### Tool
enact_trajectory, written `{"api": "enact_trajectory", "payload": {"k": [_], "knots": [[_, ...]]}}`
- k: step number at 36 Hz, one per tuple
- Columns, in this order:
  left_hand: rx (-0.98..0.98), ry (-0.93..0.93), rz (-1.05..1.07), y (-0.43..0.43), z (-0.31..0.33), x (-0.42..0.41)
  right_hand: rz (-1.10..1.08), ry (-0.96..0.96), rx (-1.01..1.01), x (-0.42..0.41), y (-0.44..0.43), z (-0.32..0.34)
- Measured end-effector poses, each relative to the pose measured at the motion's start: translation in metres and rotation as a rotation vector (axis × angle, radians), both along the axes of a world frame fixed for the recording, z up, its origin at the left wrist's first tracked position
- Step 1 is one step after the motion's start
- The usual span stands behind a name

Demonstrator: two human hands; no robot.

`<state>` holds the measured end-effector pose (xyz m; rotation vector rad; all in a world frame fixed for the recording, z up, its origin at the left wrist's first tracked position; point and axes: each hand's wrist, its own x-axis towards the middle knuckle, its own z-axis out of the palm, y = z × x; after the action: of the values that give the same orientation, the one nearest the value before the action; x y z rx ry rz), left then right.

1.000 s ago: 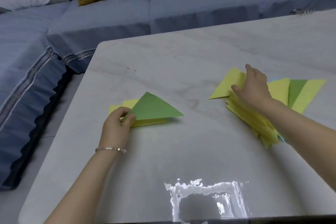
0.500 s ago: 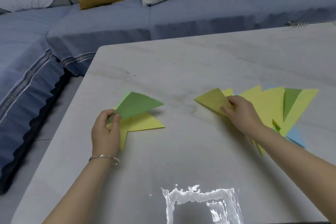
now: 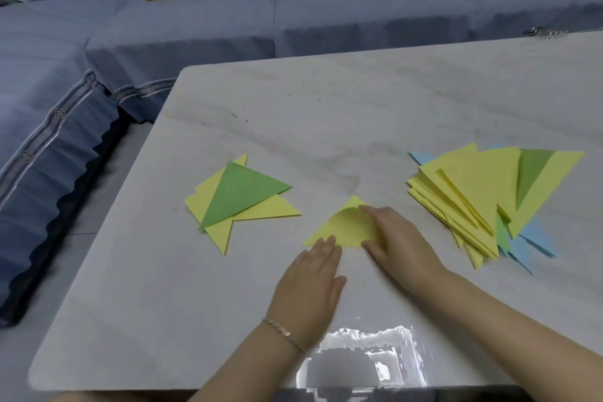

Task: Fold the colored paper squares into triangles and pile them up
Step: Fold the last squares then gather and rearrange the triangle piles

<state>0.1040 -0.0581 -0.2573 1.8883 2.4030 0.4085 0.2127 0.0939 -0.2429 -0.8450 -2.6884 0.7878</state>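
yellow sheet [image 3: 342, 230] on counter [image 3: 326, 114] between both hands, partly curled over. left hand [image 3: 310, 287] flat, fingers straight, tips touching sheet's near edge. right hand [image 3: 394, 245] gripping sheet's right side between thumb and fingers. triangle pile [image 3: 241, 196], green on top, left of left hand. paper stack [image 3: 483, 192] right of right hand

Sheet [image 3: 342, 228]: right part hidden under the right hand [image 3: 398, 245]; near edge under the fingertips [image 3: 326, 242] of the left hand [image 3: 310, 284].
Right grip: underside hidden, so pinch or press cannot be told.
Yellow triangles [image 3: 208, 194], centre left: largely covered by the green triangle [image 3: 241, 192].
Blue sheets [image 3: 535, 238], right: mostly buried under the yellow stack [image 3: 473, 189].
Forearms [image 3: 509, 313]: cut by the bottom edge.
Metal object [image 3: 545, 32], upper right: too small to tell.
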Motion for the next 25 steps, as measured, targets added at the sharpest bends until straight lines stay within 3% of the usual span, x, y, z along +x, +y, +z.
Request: {"api": "enact_trajectory", "payload": {"k": [5, 7, 12, 25], "knots": [[-0.163, 0.043, 0.083, 0.0, -0.008, 0.005, -0.171, 0.194, 0.133, 0.008, -0.011, -0.017], [-0.169, 0.044, 0.096, 0.0, -0.005, 0.004, -0.109, 0.22, 0.203, 0.01, -0.016, -0.019], [-0.08, 0.05, 0.118, 0.003, -0.007, 0.007, 0.156, 0.059, 0.264, 0.009, -0.042, -0.033], [0.028, 0.122, 0.183, 0.009, -0.01, 0.014, -0.07, -0.017, 0.384, 0.041, -0.028, -0.024]]}}
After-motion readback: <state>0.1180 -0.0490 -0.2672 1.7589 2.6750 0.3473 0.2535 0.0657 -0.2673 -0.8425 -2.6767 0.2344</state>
